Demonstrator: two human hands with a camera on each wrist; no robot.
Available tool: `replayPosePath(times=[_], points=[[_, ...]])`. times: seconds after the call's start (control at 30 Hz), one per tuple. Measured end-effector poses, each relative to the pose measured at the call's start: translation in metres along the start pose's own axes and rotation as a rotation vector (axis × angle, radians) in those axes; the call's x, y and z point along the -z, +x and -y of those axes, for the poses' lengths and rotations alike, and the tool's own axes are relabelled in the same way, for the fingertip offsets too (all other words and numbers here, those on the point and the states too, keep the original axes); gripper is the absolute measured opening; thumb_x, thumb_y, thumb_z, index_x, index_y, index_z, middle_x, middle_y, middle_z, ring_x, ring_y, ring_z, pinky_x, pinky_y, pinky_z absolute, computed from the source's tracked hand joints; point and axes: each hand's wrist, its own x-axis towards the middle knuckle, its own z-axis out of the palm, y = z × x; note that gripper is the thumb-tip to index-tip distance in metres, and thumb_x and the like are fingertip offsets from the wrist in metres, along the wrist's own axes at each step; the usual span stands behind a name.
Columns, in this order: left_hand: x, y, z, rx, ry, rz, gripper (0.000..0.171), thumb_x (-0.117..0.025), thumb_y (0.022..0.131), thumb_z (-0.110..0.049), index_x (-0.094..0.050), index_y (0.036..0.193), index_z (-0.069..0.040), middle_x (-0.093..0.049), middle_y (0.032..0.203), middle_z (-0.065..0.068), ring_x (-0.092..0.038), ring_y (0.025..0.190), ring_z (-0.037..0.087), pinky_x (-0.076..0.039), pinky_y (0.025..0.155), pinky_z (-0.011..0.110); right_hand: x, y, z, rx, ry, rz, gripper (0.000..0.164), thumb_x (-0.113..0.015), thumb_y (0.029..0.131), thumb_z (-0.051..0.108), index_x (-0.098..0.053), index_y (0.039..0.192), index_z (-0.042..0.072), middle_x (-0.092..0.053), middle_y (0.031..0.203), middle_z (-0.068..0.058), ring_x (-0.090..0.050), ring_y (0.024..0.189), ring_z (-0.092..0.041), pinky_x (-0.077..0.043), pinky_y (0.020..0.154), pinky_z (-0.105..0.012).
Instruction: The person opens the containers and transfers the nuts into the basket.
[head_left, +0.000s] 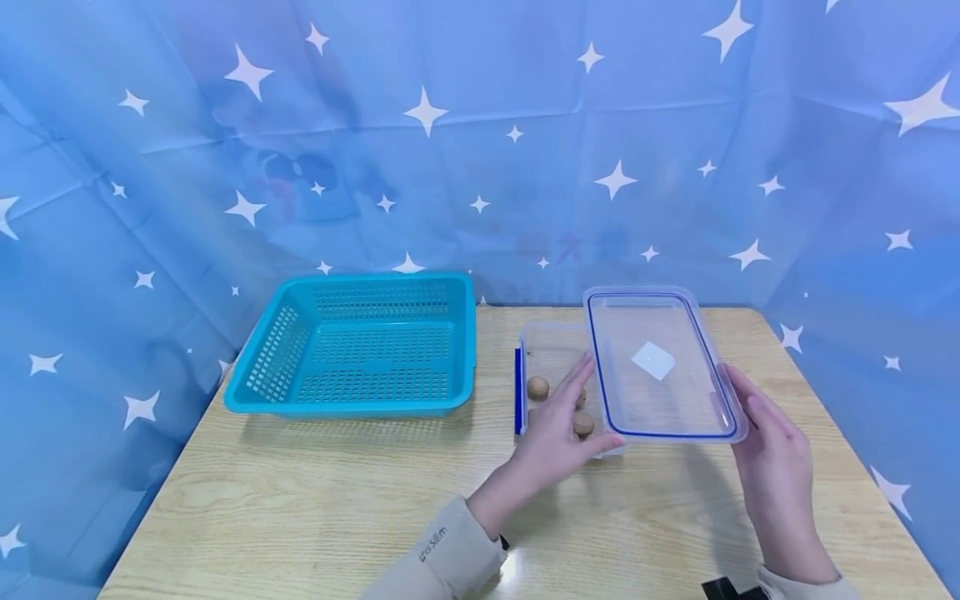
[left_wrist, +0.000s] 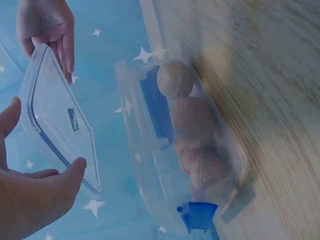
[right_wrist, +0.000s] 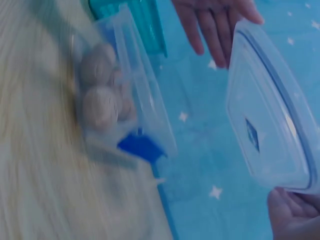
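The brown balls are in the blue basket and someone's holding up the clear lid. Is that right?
Not quite: the brown balls are in the clear box, not the blue basket, as the head view shows. The clear lid is indeed held up.

The right hand [left_wrist: 47,24] is holding a tilted lid [left_wrist: 56,107] by one corner, the left hand [left_wrist: 37,197] is overlapping its edge, and a clear box [left_wrist: 150,172] is holding brown balls [left_wrist: 192,121] on the worktop [left_wrist: 280,110].
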Motion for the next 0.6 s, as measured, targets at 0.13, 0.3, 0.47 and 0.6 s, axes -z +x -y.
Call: replayPosePath(times=[0.13,0.3,0.47,0.6], points=[[-0.011,-0.001,-0.007,0.021,0.111,0.027,0.095,-0.073,0.088,-0.044,-0.018,0.161,-0.019,-0.013,0.168,-0.010,-0.031,0.151,0.019,-0.035,0.121,0.037,0.016,-0.005,0.011,-0.065,-0.214,-0.077,0.034,-0.042,0.107,0.009,-0.060,0.135,0.002,-0.071,0.126,0.000,-0.066,0.117,-0.006,-0.053,0.094,-0.016],[-0.025,-0.001,-0.014,0.045,0.257,0.066,0.096,-0.074,0.086,-0.046,-0.021,0.160,-0.018,-0.020,0.167,-0.005,-0.033,0.150,0.019,-0.038,0.118,0.036,0.035,-0.009,0.023,-0.194,-0.459,-0.152,0.029,-0.050,0.105,0.018,-0.068,0.127,0.015,-0.073,0.116,0.013,-0.068,0.106,0.004,-0.053,0.087,-0.010],[-0.037,-0.001,-0.018,0.051,0.370,0.103,0.092,-0.073,0.085,-0.049,-0.027,0.158,-0.018,-0.029,0.164,-0.003,-0.038,0.147,0.015,-0.042,0.116,0.037,0.056,-0.013,0.035,-0.353,-0.631,-0.157,0.027,-0.052,0.105,0.029,-0.068,0.126,0.024,-0.071,0.111,0.023,-0.067,0.101,0.010,-0.054,0.081,-0.008],[-0.046,-0.002,-0.020,0.063,0.423,0.154,0.089,-0.071,0.088,-0.049,-0.027,0.158,-0.015,-0.031,0.163,-0.001,-0.066,0.108,0.007,-0.044,0.111,0.023,0.070,-0.017,0.038,-0.418,-0.672,-0.174,0.022,-0.054,0.103,0.031,-0.071,0.117,0.031,-0.070,0.109,0.027,-0.066,0.098,0.014,-0.054,0.078,-0.007]])
